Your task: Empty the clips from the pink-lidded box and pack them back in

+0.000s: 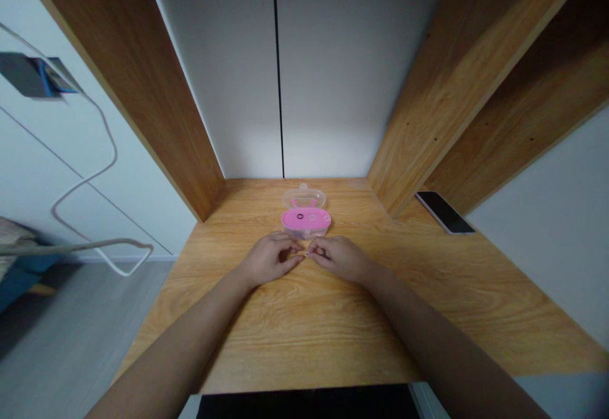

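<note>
My left hand point(273, 258) rests on the wooden tabletop with thumb and fingers drawn together in a pinch. Facing it, my right hand point(340, 257) is also pinched, its fingertips almost meeting those of the left. A tiny pale thing seems to lie between the fingertips, too small to name. Just beyond both hands stands a small oval case point(306, 221) with a pink top surface and clear sides. Its transparent lid point(304, 198) is tipped back toward the wall. On the pink surface lie a small black ring point(300, 217), a pale ring point(313, 218) and a light pink loop point(327, 219).
A dark-screened phone point(445, 212) lies at the right, beside a wooden upright point(419, 134). Wooden panels flank the table point(304, 330) on both sides, with a white back panel point(333, 77) behind. A white cable point(114, 146) hangs at the left.
</note>
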The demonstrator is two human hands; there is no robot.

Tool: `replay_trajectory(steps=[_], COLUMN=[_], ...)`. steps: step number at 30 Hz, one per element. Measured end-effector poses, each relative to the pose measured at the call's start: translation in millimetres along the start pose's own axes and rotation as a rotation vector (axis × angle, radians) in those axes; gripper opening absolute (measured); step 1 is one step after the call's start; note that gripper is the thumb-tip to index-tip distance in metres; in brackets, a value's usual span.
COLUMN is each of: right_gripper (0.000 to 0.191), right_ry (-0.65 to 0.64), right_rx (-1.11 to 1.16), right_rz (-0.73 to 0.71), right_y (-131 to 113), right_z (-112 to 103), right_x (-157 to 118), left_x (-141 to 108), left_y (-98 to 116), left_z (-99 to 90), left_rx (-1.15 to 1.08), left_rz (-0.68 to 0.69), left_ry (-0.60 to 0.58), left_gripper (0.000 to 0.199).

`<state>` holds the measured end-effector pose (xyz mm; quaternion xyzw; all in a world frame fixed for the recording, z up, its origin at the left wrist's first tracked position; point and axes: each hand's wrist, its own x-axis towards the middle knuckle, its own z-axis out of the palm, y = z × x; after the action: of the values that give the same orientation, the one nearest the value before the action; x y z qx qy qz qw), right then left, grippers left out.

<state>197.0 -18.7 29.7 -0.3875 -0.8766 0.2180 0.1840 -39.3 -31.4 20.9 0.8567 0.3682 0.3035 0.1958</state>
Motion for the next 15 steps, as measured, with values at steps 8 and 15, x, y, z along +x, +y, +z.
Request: replay_trajectory(steps=[8,15], right_gripper=[0.008,0.016], right_ry=[0.087,0.145], right_rx=[0.166,0.377], right_rz=[-0.086,0.024], right_y=[-9,-11], right_z=[7,9], right_x=[3,3], left_x=[1,0], left_y=[5,5], left_z=[2.6,0.7], left_rx=[-0.070,-0.131], left_rz=[-0.014,-0.069], left_ry=[0.035,0.083], left_gripper=[0.018,0.017])
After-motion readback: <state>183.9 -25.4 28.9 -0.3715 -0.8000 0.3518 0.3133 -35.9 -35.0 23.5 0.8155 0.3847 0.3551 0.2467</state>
